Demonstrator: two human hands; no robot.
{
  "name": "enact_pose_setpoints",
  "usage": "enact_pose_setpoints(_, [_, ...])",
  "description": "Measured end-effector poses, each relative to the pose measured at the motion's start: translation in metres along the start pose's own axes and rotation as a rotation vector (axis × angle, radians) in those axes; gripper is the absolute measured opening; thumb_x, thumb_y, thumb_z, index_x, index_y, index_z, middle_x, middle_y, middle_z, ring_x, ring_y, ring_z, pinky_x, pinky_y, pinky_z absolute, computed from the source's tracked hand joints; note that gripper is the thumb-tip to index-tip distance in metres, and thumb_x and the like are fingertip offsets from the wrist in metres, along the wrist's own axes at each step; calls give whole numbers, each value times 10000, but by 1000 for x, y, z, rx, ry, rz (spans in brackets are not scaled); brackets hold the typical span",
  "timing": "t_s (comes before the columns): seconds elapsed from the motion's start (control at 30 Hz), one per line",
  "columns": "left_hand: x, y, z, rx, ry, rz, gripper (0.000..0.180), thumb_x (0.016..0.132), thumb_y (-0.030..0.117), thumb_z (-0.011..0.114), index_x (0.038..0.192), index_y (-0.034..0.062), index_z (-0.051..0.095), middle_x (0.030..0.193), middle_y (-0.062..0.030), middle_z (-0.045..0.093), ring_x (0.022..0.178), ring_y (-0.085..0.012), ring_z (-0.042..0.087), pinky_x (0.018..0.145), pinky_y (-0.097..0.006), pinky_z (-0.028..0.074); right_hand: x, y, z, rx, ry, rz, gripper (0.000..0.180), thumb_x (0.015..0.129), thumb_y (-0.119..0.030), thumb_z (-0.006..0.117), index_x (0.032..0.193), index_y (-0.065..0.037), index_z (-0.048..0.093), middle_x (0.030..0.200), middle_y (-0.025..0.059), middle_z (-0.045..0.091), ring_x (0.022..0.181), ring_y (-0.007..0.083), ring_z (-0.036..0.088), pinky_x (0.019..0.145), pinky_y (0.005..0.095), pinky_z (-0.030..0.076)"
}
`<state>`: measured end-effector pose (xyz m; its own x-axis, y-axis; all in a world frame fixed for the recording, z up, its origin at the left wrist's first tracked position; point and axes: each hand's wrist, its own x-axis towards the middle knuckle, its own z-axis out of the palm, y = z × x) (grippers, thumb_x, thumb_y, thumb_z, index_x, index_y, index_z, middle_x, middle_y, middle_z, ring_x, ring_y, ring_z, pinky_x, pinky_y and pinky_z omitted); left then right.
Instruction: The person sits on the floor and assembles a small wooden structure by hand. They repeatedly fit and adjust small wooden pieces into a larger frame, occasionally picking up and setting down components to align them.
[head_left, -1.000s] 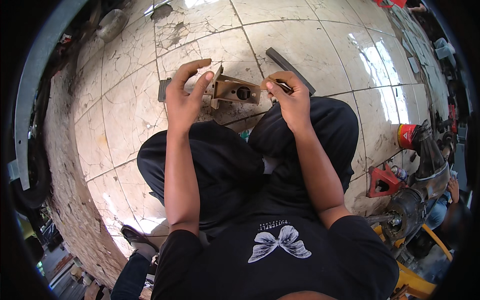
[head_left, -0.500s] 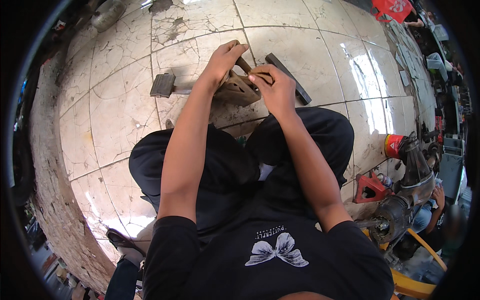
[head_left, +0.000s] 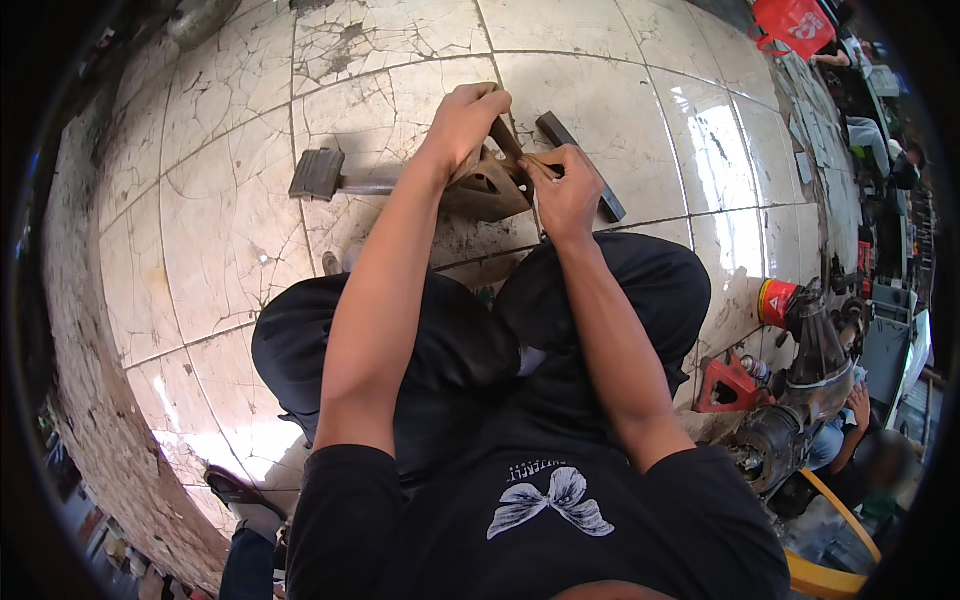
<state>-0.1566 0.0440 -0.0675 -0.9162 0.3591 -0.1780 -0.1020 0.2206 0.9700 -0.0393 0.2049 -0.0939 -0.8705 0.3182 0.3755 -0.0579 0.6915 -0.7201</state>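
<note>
My left hand (head_left: 468,128) is closed at the upper end of a brown, flat, worn strip (head_left: 507,138) that slants down to the right. My right hand (head_left: 566,190) pinches the brown material near the strip's lower end, thumb against fingers. Beneath and between both hands sits a rusty brown metal part (head_left: 485,203), angular and with openings, on the tiled floor. My left wrist and forearm cover some of it. Left of it lies a squared, grooved metal block (head_left: 317,174) on a round rod (head_left: 368,186). Just past my right hand lies a dark metal bar (head_left: 575,160).
Cracked cream tiles (head_left: 230,230) cover the floor around my bent knees. To the right stand a red and yellow can (head_left: 776,301), a red metal stand (head_left: 733,385) and a large greasy metal housing (head_left: 812,370). A red bag (head_left: 795,28) is far right. Other people are nearby.
The view has shifted slightly. Both hands stay on the brown part; my right fingers now pinch the material close to the strip's lower end.
</note>
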Motion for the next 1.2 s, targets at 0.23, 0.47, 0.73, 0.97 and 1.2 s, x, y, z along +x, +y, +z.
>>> enact_pose_setpoints(0.23, [6,-12,-3,-61,34,44,414,894,350,597,886,-54,685,780,-156,694,744,-241,617,748,-411,503,36,-16,15,177,-65,-186,158,813,-8,851,891,-27,715,860,132,699,776,298,693,697,384,538])
enact_pose_setpoints(0.47, [7,-6,5,-44,101,45,409,887,343,583,892,-58,666,767,-165,650,748,-259,581,750,-421,480,6,22,17,118,-38,-6,157,802,48,821,903,-30,729,880,125,714,803,290,707,724,374,546])
enact_pose_setpoints(0.73, [6,-9,0,-78,73,53,382,895,325,569,877,-46,660,748,-140,624,734,-233,545,738,-406,462,36,-10,19,248,-84,-112,182,764,24,873,875,-27,739,868,114,696,786,277,697,704,376,529])
enact_pose_setpoints(0.97, [3,-11,-1,-38,55,37,361,891,315,569,841,-36,636,719,-121,588,726,-212,537,710,-394,451,8,18,10,131,-69,25,150,766,39,846,862,-37,760,824,103,686,767,284,689,678,383,515])
enact_pose_setpoints(1.2, [0,-1,2,-51,66,38,369,880,315,571,817,-45,625,714,-137,604,721,-226,534,714,-409,453,30,-6,18,170,-48,-105,156,763,13,871,861,-34,760,803,116,676,737,297,671,661,392,500])
